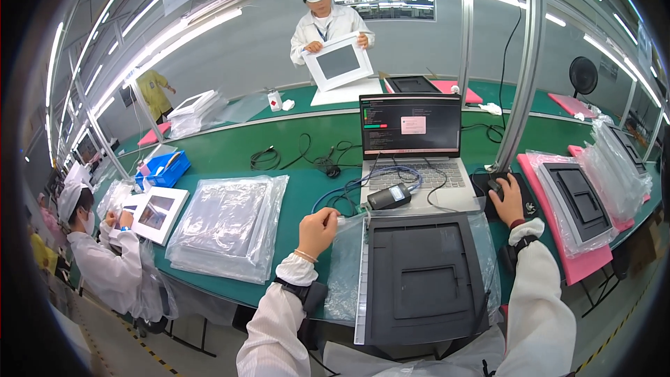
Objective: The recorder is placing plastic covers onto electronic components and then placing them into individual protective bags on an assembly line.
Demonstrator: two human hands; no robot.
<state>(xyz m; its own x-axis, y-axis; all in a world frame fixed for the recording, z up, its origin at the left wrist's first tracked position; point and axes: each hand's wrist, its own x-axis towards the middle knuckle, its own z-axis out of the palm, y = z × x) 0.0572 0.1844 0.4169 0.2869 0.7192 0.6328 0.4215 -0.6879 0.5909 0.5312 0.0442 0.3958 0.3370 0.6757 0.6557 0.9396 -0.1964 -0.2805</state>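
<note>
**Both hands at the dark panel, one on the bag, one on the mouse**

My left hand (317, 230) is curled closed, fingers pinching the upper left corner of the clear plastic bag (343, 265) that lies under and beside the dark grey panel (423, 276). My right hand (508, 199) lies flat and loosely cupped over a black mouse (495, 184) on a dark pad, just right of the laptop (413, 143); the fingers rest on it rather than clamp it.

The panel lies flat, back side up, on the green table (293, 188) directly in front of me, between my two forearms, its far edge touching the laptop's front. A small black handheld scanner (389, 196) rests on the laptop's palm rest, with blue and black cables trailing left.

To my left lies a bagged white-framed panel (227, 227). To my right, another dark panel in plastic sits on a pink foam sheet (583, 262). Across the table a person in white (328, 24) holds up a white-framed screen (339, 61); another seated person (105, 251) at far left handles a similar one.
</note>
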